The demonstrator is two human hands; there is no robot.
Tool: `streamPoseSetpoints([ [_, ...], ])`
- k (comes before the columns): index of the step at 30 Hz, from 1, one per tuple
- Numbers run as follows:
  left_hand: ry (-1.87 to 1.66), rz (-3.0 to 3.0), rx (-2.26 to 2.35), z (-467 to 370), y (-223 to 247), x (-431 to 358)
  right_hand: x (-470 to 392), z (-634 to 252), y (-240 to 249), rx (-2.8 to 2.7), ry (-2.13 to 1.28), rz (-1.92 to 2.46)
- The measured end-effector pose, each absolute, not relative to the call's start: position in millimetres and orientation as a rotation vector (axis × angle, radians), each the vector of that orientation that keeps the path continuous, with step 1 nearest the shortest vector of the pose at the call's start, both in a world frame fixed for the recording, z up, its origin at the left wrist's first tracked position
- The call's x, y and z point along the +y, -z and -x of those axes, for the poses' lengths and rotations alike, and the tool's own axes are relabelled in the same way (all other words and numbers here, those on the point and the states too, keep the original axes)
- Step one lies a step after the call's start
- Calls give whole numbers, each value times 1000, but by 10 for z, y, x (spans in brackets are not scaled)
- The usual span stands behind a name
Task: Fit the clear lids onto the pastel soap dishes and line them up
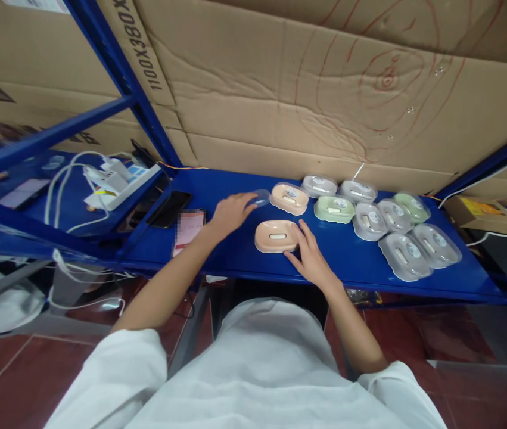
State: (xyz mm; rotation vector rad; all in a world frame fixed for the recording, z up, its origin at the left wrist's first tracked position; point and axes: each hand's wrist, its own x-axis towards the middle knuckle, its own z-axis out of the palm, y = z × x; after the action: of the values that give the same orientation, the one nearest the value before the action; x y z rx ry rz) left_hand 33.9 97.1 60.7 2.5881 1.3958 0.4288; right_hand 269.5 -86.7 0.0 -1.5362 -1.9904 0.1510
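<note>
Blue bench (230, 257), open peach dish (275, 236), lidded peach dish (289, 199), lidded grey and green dishes (370, 221), lit phone (187, 225)

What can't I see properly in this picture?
All in the head view:
- Right end of the open peach dish: the right hand covers it.
- Left part of the clear lid: behind the fingers of the left hand.
- Words on the stickers: too small to read.
- Part of the pink phone screen: blurred into blocks.
- Top of the cardboard: cut off by the picture's upper edge.
</note>
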Motion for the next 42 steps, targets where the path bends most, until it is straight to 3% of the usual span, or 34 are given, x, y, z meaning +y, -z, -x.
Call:
streamPoseSetpoints([
  [9,-745,-2836,983,-465,-219,-101,-847,-2716,42,-2005,-246,1462],
  [15,-871,-2978,956,-384,-24,-129,-821,-2737,73,-2008,-158,1357],
  [42,-787,-2907,855,-376,5,-69,-875,-2763,97,-2006,132,1368],
])
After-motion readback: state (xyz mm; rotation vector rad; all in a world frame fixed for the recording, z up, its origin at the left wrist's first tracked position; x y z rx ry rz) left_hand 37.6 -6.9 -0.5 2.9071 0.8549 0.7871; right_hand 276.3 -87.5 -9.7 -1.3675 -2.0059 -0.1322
